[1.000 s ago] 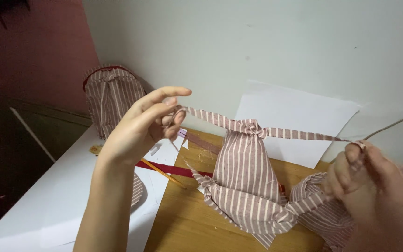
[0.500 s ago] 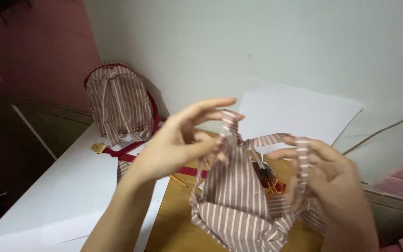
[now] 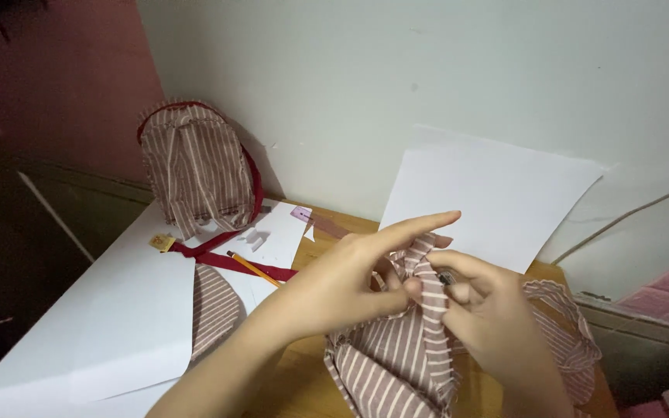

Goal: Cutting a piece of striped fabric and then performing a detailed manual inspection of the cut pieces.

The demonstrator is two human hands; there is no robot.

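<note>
A small pink-and-white striped fabric pouch lies on the wooden table at the lower middle of the head view. My left hand pinches the gathered top of the pouch, with the index finger stretched out to the right. My right hand grips the same gathered top from the right side. Both hands meet over the pouch's mouth, and the tie strips are bunched between the fingers.
A striped fabric backpack-shaped piece with red trim stands against the wall at the left. A red strap, a pencil and a striped fabric offcut lie on white paper. Another white sheet leans on the wall.
A second ago my hands were wide apart, pulling the tie strips taut. They have since come together over the pouch's top, which has loosened and dropped lower.
</note>
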